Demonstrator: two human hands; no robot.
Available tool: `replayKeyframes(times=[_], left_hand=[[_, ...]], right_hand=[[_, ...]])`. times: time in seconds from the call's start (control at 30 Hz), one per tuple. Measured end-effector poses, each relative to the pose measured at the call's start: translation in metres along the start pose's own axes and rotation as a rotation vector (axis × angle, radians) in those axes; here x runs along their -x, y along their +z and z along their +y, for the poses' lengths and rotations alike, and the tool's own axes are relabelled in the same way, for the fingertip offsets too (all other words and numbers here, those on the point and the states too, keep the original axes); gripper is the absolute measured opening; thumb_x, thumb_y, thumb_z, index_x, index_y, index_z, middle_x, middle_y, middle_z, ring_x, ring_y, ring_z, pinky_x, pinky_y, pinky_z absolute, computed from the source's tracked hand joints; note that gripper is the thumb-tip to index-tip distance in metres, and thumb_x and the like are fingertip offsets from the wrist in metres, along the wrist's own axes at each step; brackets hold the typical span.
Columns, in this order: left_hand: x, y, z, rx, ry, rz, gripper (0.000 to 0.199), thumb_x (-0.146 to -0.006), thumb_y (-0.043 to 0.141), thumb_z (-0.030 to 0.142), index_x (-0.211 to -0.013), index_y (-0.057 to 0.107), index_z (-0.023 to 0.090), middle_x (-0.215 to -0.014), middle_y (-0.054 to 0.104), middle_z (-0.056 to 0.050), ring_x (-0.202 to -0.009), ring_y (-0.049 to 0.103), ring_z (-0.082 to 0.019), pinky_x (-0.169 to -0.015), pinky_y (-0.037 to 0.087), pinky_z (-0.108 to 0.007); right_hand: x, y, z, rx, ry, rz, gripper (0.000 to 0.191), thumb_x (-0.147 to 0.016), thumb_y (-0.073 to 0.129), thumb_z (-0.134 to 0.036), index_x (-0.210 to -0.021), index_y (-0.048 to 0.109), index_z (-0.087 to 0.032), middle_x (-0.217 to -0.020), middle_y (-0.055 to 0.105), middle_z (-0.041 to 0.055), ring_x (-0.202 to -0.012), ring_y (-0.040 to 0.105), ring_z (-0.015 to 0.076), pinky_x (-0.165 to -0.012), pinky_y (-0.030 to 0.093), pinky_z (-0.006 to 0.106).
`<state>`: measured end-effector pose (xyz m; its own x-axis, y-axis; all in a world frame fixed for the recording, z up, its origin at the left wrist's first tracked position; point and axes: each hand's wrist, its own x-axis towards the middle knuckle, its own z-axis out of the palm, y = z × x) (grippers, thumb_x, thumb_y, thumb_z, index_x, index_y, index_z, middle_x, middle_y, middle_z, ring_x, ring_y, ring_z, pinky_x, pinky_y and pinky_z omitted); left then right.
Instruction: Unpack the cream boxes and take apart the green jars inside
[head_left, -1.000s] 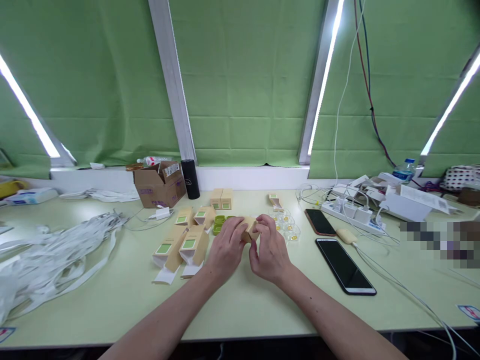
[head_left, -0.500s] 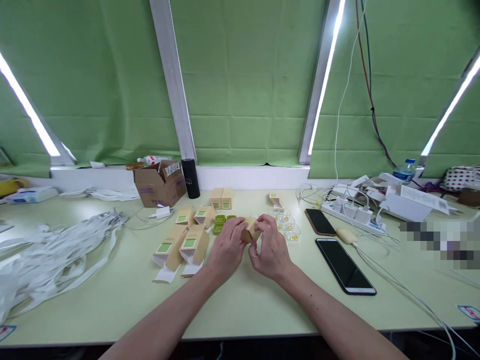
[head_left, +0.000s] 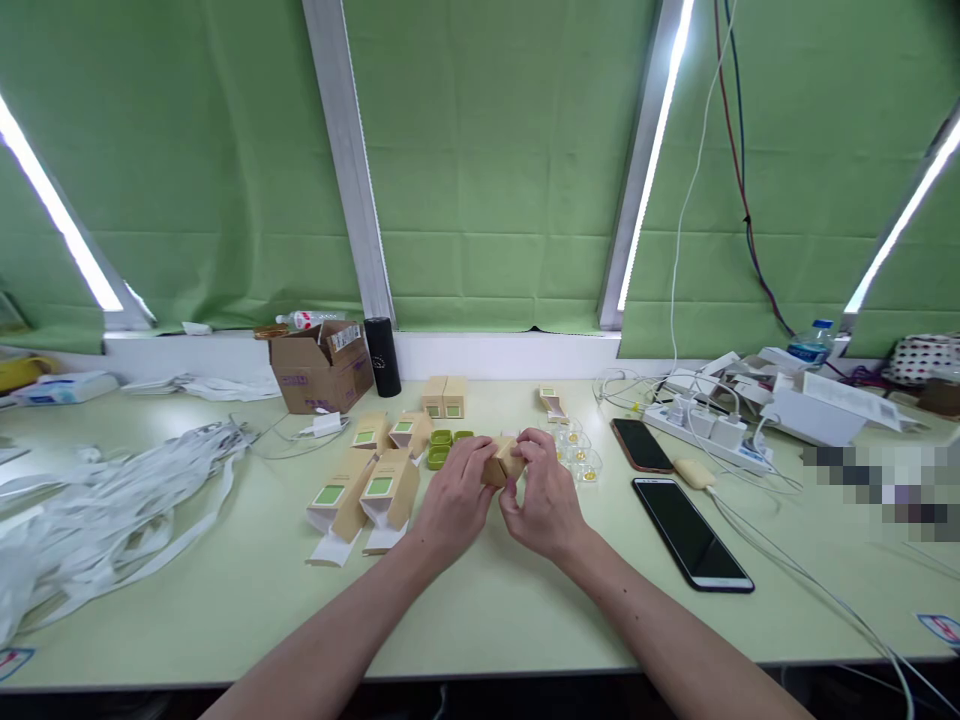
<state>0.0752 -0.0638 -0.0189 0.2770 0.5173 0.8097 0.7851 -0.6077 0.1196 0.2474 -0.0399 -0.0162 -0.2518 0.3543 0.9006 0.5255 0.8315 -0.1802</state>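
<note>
Currently, the small tan carton [head_left: 502, 463] sits between the left hand [head_left: 457, 492] and right hand [head_left: 546, 496], gripped by both, over the middle of the table [head_left: 502, 620]; excess finger pressure could crease it. A sideways slip might scatter the nearby green containers [head_left: 438, 457] or clear cups [head_left: 588, 467].

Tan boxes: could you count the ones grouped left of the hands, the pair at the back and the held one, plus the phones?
Tan boxes in the left group: 4
Tan boxes in the back pair: 2
Box held between left hand and right hand: 1
Phones: 2
Total: 9
</note>
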Motion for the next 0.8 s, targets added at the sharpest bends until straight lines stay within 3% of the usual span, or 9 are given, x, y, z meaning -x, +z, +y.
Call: replayKeyframes(times=[0.8], left_hand=[[0.0008,0.0016,-0.0007,0.004,-0.010,-0.020,0.055,-0.087,0.059,0.004,-0.137,0.048,0.022,-0.132,0.064,-0.015,-0.126,0.060,-0.031,-0.105,0.057,-0.053]], right_hand=[[0.0012,0.0032,0.0046,-0.090,0.028,0.000,0.060,-0.078,0.055,-0.006,-0.133,0.037,-0.022,-0.127,0.051,0.0167,-0.113,0.062,0.0276,-0.067,0.064,0.037]])
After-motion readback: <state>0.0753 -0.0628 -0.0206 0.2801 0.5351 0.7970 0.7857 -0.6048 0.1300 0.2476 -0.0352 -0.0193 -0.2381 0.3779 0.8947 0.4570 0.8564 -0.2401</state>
